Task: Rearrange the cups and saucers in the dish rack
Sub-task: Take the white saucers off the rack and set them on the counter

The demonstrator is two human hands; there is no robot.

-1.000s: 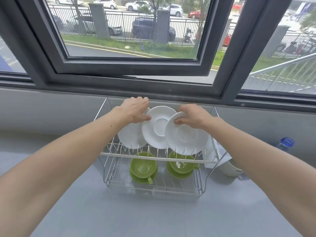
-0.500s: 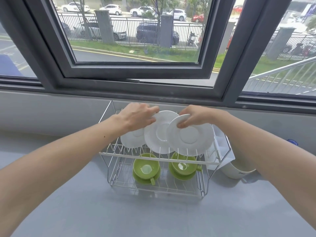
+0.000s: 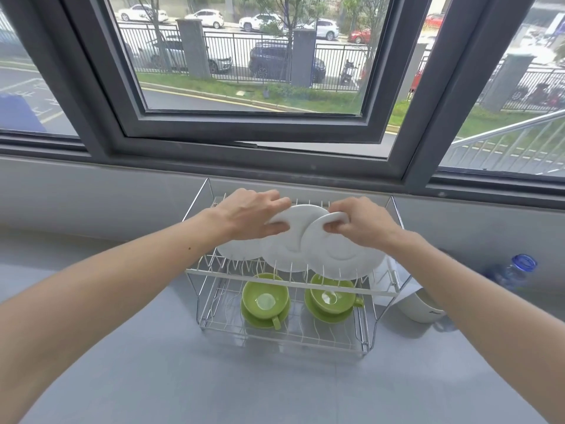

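Observation:
A two-tier wire dish rack [image 3: 351, 291] stands on the grey counter under the window. Three white saucers stand on edge in its top tier. My left hand [image 3: 249, 217] grips the top rim of the middle saucer [image 3: 286, 249], which leans over the left saucer [image 3: 237, 249]. My right hand [image 3: 363, 223] pinches the top rim of the right saucer [image 3: 342, 258], which overlaps the middle one. On the bottom tier sit two green cups on green saucers, the left cup [image 3: 265, 298] and the right cup [image 3: 331, 296].
A white container [image 3: 425, 307] stands just right of the rack, with a white cloth or paper [image 3: 385, 280] hung over the rack's right end. A blue-capped bottle [image 3: 516, 272] is at the far right. The window sill and frame rise close behind the rack.
My left hand has shifted from the left saucer's area onto the middle saucer's rim. Both gripped saucers have tipped toward me. My head moved closer.

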